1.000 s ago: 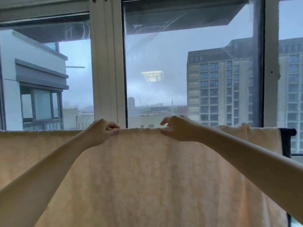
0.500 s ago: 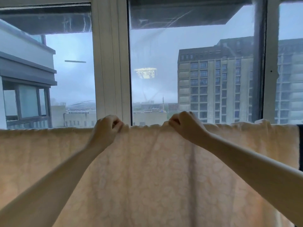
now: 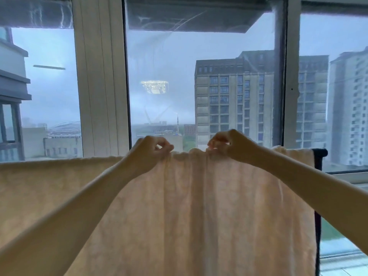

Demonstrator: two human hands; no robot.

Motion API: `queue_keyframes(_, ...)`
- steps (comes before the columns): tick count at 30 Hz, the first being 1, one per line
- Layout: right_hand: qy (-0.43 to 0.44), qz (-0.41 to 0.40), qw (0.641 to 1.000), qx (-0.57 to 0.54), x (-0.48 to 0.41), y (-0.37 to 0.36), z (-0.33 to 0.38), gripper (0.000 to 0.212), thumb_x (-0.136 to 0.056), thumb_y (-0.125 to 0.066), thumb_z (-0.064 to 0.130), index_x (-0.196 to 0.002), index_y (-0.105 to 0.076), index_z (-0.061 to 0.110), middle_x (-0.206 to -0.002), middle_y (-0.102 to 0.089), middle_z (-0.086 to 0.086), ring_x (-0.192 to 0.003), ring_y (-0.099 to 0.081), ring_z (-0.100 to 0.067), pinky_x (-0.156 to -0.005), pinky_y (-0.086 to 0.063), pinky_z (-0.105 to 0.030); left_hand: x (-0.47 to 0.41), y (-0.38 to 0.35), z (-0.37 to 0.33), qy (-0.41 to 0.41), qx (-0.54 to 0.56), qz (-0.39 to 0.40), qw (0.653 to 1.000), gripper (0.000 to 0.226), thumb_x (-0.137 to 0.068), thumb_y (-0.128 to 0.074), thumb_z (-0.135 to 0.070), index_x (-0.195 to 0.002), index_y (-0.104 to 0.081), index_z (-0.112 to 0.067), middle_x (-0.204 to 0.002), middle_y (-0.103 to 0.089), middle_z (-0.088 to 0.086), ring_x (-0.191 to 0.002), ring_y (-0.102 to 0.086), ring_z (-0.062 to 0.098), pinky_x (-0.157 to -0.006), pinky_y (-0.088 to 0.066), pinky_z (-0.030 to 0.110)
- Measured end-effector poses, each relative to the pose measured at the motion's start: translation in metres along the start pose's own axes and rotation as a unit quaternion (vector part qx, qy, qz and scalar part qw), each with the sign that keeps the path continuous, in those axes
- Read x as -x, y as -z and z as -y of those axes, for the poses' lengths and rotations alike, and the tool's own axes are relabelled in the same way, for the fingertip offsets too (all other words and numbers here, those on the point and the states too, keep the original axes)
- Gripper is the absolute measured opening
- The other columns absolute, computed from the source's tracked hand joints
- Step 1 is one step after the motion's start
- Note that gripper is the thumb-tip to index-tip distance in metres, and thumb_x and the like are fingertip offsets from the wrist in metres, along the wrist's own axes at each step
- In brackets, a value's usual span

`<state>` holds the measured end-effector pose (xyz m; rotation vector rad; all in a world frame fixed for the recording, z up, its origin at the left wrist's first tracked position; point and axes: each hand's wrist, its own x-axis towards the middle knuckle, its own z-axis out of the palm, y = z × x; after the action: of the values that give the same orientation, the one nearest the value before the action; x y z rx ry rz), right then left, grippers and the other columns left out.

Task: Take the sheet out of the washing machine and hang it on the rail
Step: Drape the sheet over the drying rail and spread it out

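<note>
Nearest, two bare forearms are stretched forward from the bottom corners. The pale peach patterned cloth sheet (image 3: 199,216) is draped over the dark metal rail (image 3: 319,152) and hangs down, gathered into folds between the hands. Its top edge is pinched by the left hand (image 3: 148,154), fingers curled on the cloth, and is likewise gripped by the right hand (image 3: 233,145) nearby. The rail's bare end is seen just right of the sheet. Behind, a white window frame (image 3: 101,86) and a grey tower block (image 3: 235,100) are seen.
</note>
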<state>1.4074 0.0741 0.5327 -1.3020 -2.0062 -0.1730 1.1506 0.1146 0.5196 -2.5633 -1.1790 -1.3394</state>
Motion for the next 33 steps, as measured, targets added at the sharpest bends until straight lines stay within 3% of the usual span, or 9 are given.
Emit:
queue_keyframes(4,-0.023,0.053,0.998,0.036,0.004,0.018,-0.016,0.014,-0.089,-0.06,0.011,-0.098,-0.071,0.011,-0.089,-0.07,0.003,-0.065,-0.063,0.0,-0.06,-0.051,-0.013,-0.005,-0.011,-0.009,-0.013,-0.004,0.052,0.999,0.016,-0.09,-0.062,-0.034,-0.098,-0.073,-0.025,-0.09,-0.066,-0.016,-0.083,-0.059,-0.003,-0.074,-0.046,0.02)
queue_keyframes(7,-0.022,0.063,0.996,0.064,0.005,0.02,-0.022,0.012,-0.089,-0.06,0.014,-0.091,-0.072,0.013,-0.079,-0.07,0.003,-0.058,-0.062,-0.012,-0.056,-0.052,-0.019,-0.008,-0.017,-0.01,-0.018,-0.016,0.034,0.999,0.014,-0.088,-0.066,-0.033,-0.093,-0.075,-0.023,-0.087,-0.07,-0.013,-0.082,-0.062,-0.002,-0.077,-0.047,0.021)
queue_keyframes(12,0.008,0.031,0.996,0.087,0.005,0.011,-0.024,0.012,-0.091,-0.058,0.007,-0.094,-0.069,0.007,-0.081,-0.065,0.004,-0.062,-0.057,0.0,-0.059,-0.047,-0.009,-0.011,-0.021,-0.008,-0.046,-0.036,-0.002,0.998,0.012,-0.09,-0.064,-0.019,-0.09,-0.076,-0.017,-0.079,-0.069,-0.01,-0.074,-0.059,-0.005,-0.071,-0.042,0.01)
queue_keyframes(15,0.004,-0.038,0.994,0.104,0.004,0.014,-0.028,0.013,-0.093,-0.055,0.007,-0.092,-0.067,0.001,-0.08,-0.066,-0.002,-0.063,-0.059,-0.003,-0.066,-0.055,-0.022,-0.012,-0.02,-0.003,-0.044,-0.054,-0.04,0.997,0.013,-0.091,-0.06,-0.014,-0.09,-0.073,-0.013,-0.083,-0.072,-0.003,-0.075,-0.06,0.004,-0.076,-0.046,0.018)
queue_keyframes(18,-0.016,-0.11,0.989,0.102,0.007,0.025,-0.041,0.011,-0.093,-0.056,0.007,-0.093,-0.065,0.002,-0.081,-0.066,-0.004,-0.059,-0.055,0.0,-0.057,-0.049,-0.017,-0.012,-0.014,0.012,-0.003,-0.054,-0.092,0.994,0.013,-0.092,-0.059,-0.014,-0.087,-0.071,-0.011,-0.08,-0.07,-0.002,-0.072,-0.061,0.008,-0.072,-0.048,0.021)
queue_keyframes(23,-0.02,0.029,0.995,0.097,0.017,0.031,-0.052,0.01,-0.09,-0.062,0.014,-0.095,-0.07,0.013,-0.085,-0.071,0.004,-0.071,-0.067,-0.01,-0.068,-0.054,-0.018,-0.015,-0.009,0.017,0.032,-0.087,0.009,0.996,0.018,-0.094,-0.053,-0.013,-0.089,-0.07,-0.016,-0.091,-0.07,-0.005,-0.076,-0.06,0.003,-0.076,-0.049,0.02)
queue_keyframes(26,-0.055,-0.011,0.996,0.073,0.021,0.045,-0.06,0.013,-0.092,-0.056,0.009,-0.093,-0.068,0.014,-0.087,-0.071,0.004,-0.066,-0.068,-0.017,-0.063,-0.058,-0.03,-0.022,-0.019,-0.013,-0.007,-0.036,0.013,0.999,0.022,-0.095,-0.051,-0.01,-0.106,-0.07,-0.014,-0.105,-0.068,-0.004,-0.09,-0.06,0.006,-0.084,-0.042,0.015)
queue_keyframes(29,-0.099,-0.003,0.99,0.104,0.027,0.062,-0.073,0.026,-0.089,-0.05,-0.005,-0.098,-0.067,0.013,-0.099,-0.069,-0.001,-0.075,-0.064,-0.001,-0.079,-0.056,-0.023,-0.029,-0.041,-0.049,-0.054,-0.007,0.031,0.998,0.023,-0.095,-0.053,-0.015,-0.112,-0.069,-0.014,-0.109,-0.068,-0.004,-0.091,-0.058,0.005,-0.079,-0.041,0.014)
queue_keyframes(33,-0.134,0.033,0.976,0.166,0.044,0.078,-0.086,0.025,-0.089,-0.054,0.003,-0.111,-0.065,0.009,-0.107,-0.067,-0.002,-0.093,-0.058,-0.009,-0.085,-0.042,-0.019,-0.041,-0.08,-0.083,-0.112,-0.034,0.072,0.99,0.025,-0.095,-0.048,-0.022,-0.099,-0.072,-0.016,-0.101,-0.072,0.0,-0.084,-0.063,0.013,-0.071,-0.049,0.025)
